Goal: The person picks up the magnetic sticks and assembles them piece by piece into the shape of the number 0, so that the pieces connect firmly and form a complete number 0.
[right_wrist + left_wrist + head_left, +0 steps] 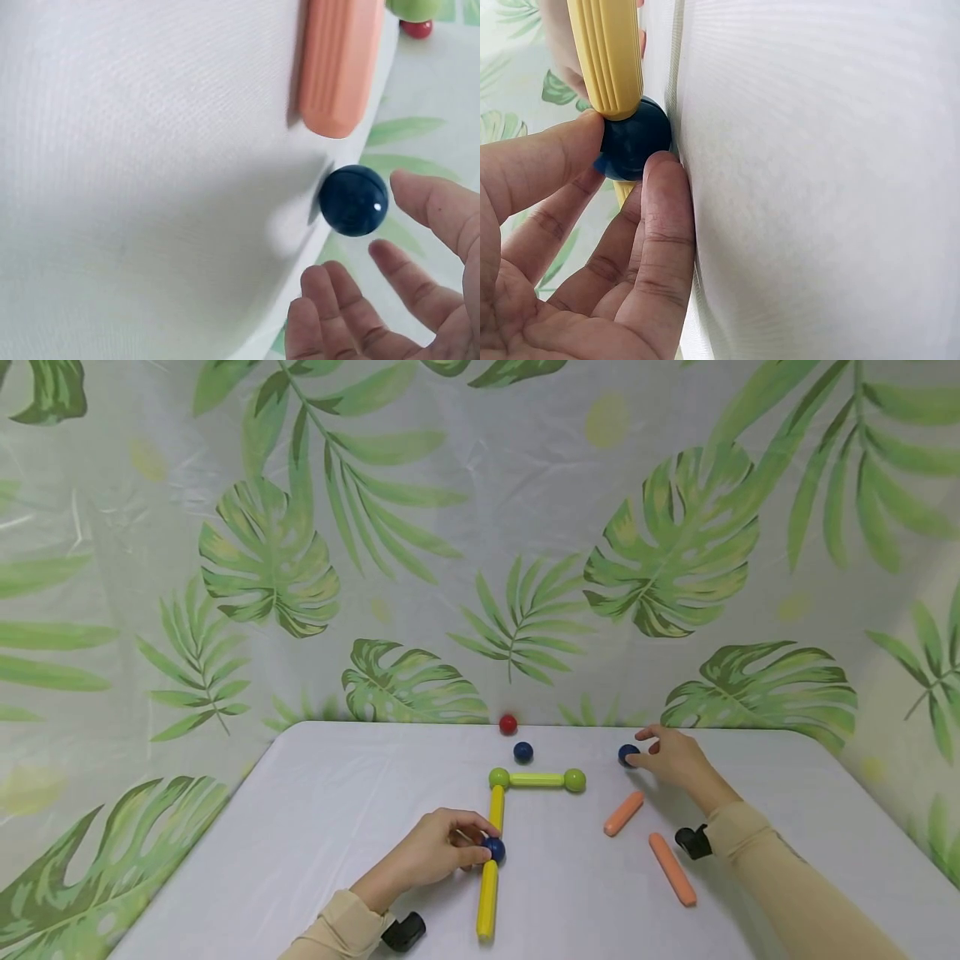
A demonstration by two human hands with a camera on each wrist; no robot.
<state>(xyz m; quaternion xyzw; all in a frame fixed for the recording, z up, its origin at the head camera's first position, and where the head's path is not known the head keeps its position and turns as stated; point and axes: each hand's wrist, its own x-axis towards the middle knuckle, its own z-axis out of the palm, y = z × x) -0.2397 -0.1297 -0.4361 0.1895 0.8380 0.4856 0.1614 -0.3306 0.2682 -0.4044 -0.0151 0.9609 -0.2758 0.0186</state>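
Note:
My left hand (446,846) pinches a dark blue ball (637,135) between thumb and fingers. That ball joins two yellow rods: one yellow rod (487,902) runs toward the front, the other (497,810) runs back to a green ball (498,778). From there a lime rod (536,780) reaches right to a second green ball (575,780). At the back right, my right hand (675,758) surrounds another dark blue ball (354,200) with spread fingers. In the right wrist view a gap shows between that ball and the thumb and fingertips.
Two orange rods lie on the right: a shorter-looking orange rod (624,813) and a nearer one (672,869). A loose blue ball (523,752) and a red ball (507,724) sit near the far edge of the white table (315,793). Behind hangs a leaf-patterned curtain (405,610).

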